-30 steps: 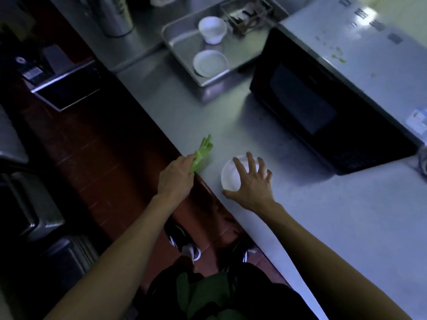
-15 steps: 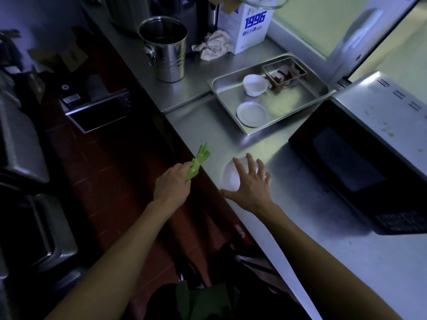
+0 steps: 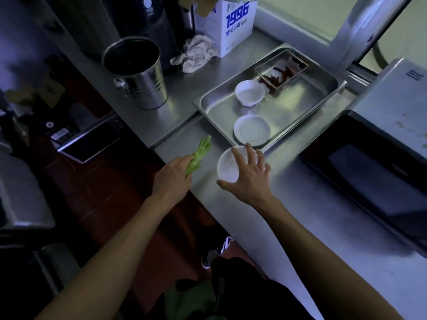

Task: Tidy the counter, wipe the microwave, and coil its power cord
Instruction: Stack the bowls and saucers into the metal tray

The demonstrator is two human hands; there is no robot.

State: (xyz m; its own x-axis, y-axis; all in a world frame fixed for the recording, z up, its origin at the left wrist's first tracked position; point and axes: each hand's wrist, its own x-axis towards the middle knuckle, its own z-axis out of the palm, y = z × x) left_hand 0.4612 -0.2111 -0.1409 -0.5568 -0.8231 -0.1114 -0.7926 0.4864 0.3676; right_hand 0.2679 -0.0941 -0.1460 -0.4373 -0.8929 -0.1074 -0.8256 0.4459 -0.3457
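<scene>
My left hand (image 3: 172, 175) is closed around a bunch of green vegetable stalks (image 3: 198, 158), held over the front edge of the steel counter (image 3: 312, 204). My right hand (image 3: 248, 179) grips a small white bowl (image 3: 227, 168) from above, just in front of the steel tray (image 3: 300, 107). The black microwave (image 3: 374, 172) stands at the right, its pale top (image 3: 397, 100) spotted with green bits. Its power cord is not visible.
The tray holds a white cup (image 3: 249, 92), a white saucer (image 3: 251, 130) and a small metal dish of scraps (image 3: 282, 70). Behind stand a steel bucket (image 3: 138, 72), a crumpled cloth (image 3: 196, 53) and a "1996" carton (image 3: 235, 21). Dark floor and equipment lie left.
The view has lifted toward the back of the counter. Both hands have moved toward the tray, the right one carrying the white bowl, the left one still holding the green stalks.
</scene>
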